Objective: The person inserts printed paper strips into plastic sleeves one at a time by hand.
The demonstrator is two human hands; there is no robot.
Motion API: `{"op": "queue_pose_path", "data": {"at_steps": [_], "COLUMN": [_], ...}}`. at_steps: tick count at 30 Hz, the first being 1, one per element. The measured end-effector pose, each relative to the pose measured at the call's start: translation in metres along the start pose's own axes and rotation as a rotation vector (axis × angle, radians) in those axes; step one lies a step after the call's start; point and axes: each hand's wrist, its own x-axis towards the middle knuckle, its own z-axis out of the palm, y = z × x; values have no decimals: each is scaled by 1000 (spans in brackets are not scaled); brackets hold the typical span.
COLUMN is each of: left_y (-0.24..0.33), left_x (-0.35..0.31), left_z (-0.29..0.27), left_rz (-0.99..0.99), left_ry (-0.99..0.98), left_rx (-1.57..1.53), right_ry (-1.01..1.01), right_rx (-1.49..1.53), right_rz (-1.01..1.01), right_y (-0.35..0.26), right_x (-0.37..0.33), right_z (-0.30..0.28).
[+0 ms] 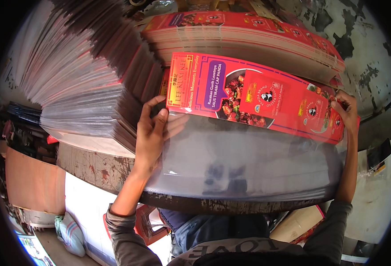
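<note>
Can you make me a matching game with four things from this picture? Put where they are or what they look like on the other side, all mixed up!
Things:
1. Left hand
2. Right hand
3. Clear sheets
4. Sack

Places and looks:
A. Pale with stripes
B. At the right end of the red card
C. See-through, on the table
D. At the left end of the red card

Pairs: 1-D, 2-B, 3-C, 4-A

PLACE: you are in what looks like a small workshop | BENCH: 1 scuffed table [89, 168] | STOCK: 1 thick pile of red cards [248, 40], 1 fanned stack [78, 88], clear plastic sheets [257, 164] | AROUND YOU: flaking paintwork [359, 33], 1 stuffed sack [70, 235]
</note>
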Motion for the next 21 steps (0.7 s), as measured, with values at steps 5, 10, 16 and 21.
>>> {"op": "queue_pose_path", "data": {"at_steps": [5,10,16,21], "left_y": [-7,-3,-7,-6], "left_x": [-1,4,2,1], "left_z": [-1,5,-4,-1], "left_rz": [9,32,-8,-5], "left_ry": [5,-25,-30,-31], "left_rx": [-89,-72,-26,-23], "right_ry": [-142,-150,-206,-246], "right_rx": [-144,-142,-129,-131], "right_rz": [49,-96,2,-118], "right_y": [-6,-18,-72,-58], "right_x": [-5,0,6,4], "right_z": [-3,6,68,59]}}
